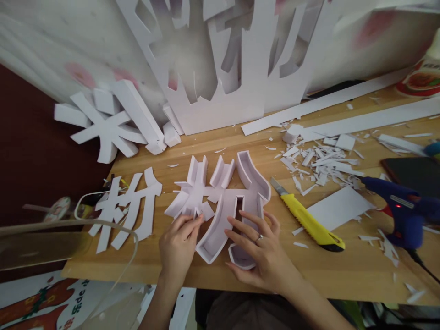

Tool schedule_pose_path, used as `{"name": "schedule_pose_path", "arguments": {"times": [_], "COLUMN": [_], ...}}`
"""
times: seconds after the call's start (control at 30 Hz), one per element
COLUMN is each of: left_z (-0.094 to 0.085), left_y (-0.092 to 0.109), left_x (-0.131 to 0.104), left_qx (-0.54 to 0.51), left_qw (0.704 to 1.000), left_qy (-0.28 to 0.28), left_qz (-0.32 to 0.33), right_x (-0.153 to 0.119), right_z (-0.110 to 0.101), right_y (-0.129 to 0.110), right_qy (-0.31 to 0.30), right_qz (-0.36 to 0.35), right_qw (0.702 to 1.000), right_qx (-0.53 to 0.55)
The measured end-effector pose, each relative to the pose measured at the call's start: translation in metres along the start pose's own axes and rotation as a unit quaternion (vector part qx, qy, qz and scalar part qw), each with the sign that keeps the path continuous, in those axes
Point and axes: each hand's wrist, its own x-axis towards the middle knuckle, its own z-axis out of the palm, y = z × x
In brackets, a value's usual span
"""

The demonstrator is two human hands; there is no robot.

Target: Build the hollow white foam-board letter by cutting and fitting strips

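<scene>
A white foam character with raised side walls [223,208] lies on the wooden table in front of me. My left hand [180,243] is closed in a pinch at its lower left part, by a small strip of wall; what the fingertips hold is too small to make out. Spread fingers of my right hand [257,245] rest over the lower right part of the character, around its walls. Just to the right lies a yellow utility knife [307,220] with its blade out. A blue glue gun [402,206] with a red light stands farther right.
Flat foam characters [132,206] lie at the left, and a thick foam character [112,126] leans behind them. A cut-out foam board [220,105] stands at the back. Foam scraps [323,160], long strips [371,117] and a white sheet [338,208] lie right of centre.
</scene>
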Motion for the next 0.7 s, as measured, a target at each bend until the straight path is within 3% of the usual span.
{"name": "schedule_pose_path", "arguments": {"times": [0.43, 0.7], "left_z": [0.0004, -0.0026], "left_y": [-0.0005, 0.0009], "left_x": [0.0010, 0.0027], "left_qx": [-0.008, -0.004], "left_qw": [1.000, 1.000], "left_qy": [0.011, -0.004], "left_qz": [0.007, 0.005], "right_x": [0.0012, 0.0009], "right_z": [0.0005, 0.0051], "right_y": [0.0001, -0.0012], "right_qy": [-0.020, 0.028], "right_qz": [-0.010, 0.020], "right_qw": [1.000, 0.999], "right_qx": [-0.019, 0.021]}}
